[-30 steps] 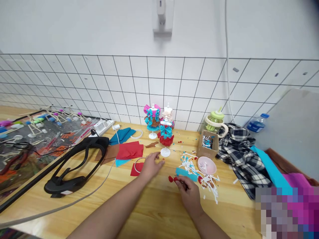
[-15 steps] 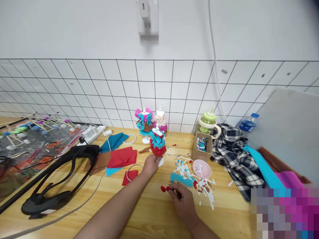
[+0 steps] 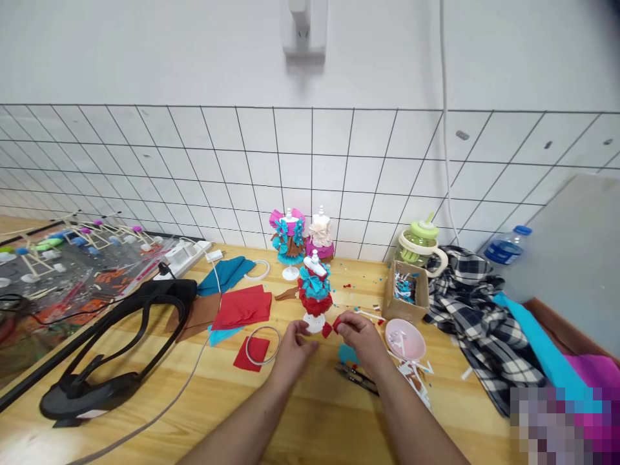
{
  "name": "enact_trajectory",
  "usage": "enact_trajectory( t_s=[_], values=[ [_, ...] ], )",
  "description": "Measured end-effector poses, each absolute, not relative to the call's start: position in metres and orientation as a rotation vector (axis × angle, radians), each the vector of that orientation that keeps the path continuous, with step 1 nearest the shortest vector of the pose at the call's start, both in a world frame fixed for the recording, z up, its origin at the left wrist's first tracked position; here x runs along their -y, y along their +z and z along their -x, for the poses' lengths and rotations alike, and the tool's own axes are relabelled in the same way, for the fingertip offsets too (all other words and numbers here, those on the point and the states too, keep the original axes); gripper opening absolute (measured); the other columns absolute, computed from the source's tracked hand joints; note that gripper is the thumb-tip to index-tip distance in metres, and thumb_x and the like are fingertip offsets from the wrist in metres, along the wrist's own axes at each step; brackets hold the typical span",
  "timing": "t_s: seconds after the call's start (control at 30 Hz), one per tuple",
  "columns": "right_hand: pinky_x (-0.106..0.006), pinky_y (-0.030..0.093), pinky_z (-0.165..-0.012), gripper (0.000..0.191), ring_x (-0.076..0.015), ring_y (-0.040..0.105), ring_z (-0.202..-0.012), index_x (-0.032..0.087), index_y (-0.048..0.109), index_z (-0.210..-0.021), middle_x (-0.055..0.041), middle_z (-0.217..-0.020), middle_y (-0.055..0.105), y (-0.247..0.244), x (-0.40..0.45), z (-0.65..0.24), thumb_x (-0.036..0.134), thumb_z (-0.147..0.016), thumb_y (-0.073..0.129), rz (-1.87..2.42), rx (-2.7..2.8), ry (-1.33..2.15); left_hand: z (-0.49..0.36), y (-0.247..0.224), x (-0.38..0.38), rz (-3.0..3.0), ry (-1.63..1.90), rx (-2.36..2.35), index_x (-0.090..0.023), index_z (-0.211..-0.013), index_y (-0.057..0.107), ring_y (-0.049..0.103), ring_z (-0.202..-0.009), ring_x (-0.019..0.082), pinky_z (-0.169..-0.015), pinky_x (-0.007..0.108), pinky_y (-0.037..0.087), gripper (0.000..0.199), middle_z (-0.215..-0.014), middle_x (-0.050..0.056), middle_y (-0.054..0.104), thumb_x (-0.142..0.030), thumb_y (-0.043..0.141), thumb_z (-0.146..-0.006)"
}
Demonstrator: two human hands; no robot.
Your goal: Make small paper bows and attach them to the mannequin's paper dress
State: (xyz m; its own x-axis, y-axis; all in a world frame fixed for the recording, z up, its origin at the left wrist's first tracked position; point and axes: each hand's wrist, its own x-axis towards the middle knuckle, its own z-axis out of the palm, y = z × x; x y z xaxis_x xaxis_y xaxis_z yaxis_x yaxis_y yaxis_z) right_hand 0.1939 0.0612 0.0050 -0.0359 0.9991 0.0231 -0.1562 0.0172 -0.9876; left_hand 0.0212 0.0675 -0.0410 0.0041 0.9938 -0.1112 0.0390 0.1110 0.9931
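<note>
A small white mannequin (image 3: 314,294) in a blue and red paper dress stands upright on its round base. My left hand (image 3: 294,352) is just in front of the base at its left, fingers apart and holding nothing. Pinched in the fingers of my right hand (image 3: 361,339) is a small red paper bow (image 3: 327,330), right of the base. Black thread snips (image 3: 357,378) lie under and beside my right wrist. A blue paper piece (image 3: 347,353) shows partly behind that hand.
Two more dressed mannequins (image 3: 289,242) stand near the wall. Right are a cardboard box (image 3: 405,309), a pink bowl (image 3: 405,340), a green-lidded cup (image 3: 421,242) and plaid cloth (image 3: 475,310). Left lie red paper (image 3: 243,307), a metal ring (image 3: 263,345) and a black headset frame (image 3: 126,349).
My left hand has let go of the mannequin and moved down from it. My right hand has brought the red bow up beside the base, uncovering the snips. The view has shifted.
</note>
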Motion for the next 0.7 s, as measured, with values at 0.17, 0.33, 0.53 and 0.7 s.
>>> enact_trajectory(
  t_s=[0.17,0.33,0.53,0.7],
  values=[
    [-0.019,0.019,-0.039,0.033,-0.0041,0.028,-0.043,0.017,0.066,-0.077,0.0016,-0.064,0.058,0.001,-0.069,-0.190,0.044,-0.061,0.075,1.048,0.938,1.425,-0.039,-0.015,-0.052,-0.637,1.162,-0.786,-0.022,-0.106,0.054,0.043,-0.054,0.005,-0.050,0.018,0.028,0.050,-0.068,-0.006,0.049,-0.011,0.070,-0.060],
    [-0.018,0.021,-0.037,0.029,-0.0045,0.032,-0.044,0.017,0.065,-0.078,0.0010,-0.065,0.059,0.010,-0.066,-0.177,0.039,-0.064,0.075,1.019,0.954,1.426,-0.043,0.003,-0.057,-0.457,1.155,-0.593,-0.020,-0.098,0.054,0.030,-0.044,0.003,-0.044,0.019,0.020,0.036,-0.059,-0.008,0.037,-0.016,0.068,-0.065],
    [-0.019,0.026,-0.039,0.025,-0.0082,0.044,-0.051,0.017,0.065,-0.079,-0.0013,-0.070,0.063,0.004,-0.065,-0.173,0.037,-0.066,0.073,1.055,1.005,1.323,-0.045,-0.004,-0.057,-0.366,1.184,-0.584,-0.019,-0.088,0.052,0.034,-0.047,0.005,-0.047,0.019,0.026,0.025,-0.054,-0.008,0.032,-0.020,0.066,-0.067],
    [-0.020,0.030,-0.041,0.023,-0.0104,0.049,-0.056,0.018,0.065,-0.081,-0.0020,-0.073,0.064,-0.004,-0.069,-0.173,0.036,-0.068,0.072,1.101,0.984,1.279,-0.048,-0.005,-0.058,-0.332,1.192,-0.525,-0.018,-0.082,0.052,0.038,-0.050,0.006,-0.053,0.021,0.032,0.019,-0.054,-0.006,0.035,-0.014,0.060,-0.065]
  ],
)
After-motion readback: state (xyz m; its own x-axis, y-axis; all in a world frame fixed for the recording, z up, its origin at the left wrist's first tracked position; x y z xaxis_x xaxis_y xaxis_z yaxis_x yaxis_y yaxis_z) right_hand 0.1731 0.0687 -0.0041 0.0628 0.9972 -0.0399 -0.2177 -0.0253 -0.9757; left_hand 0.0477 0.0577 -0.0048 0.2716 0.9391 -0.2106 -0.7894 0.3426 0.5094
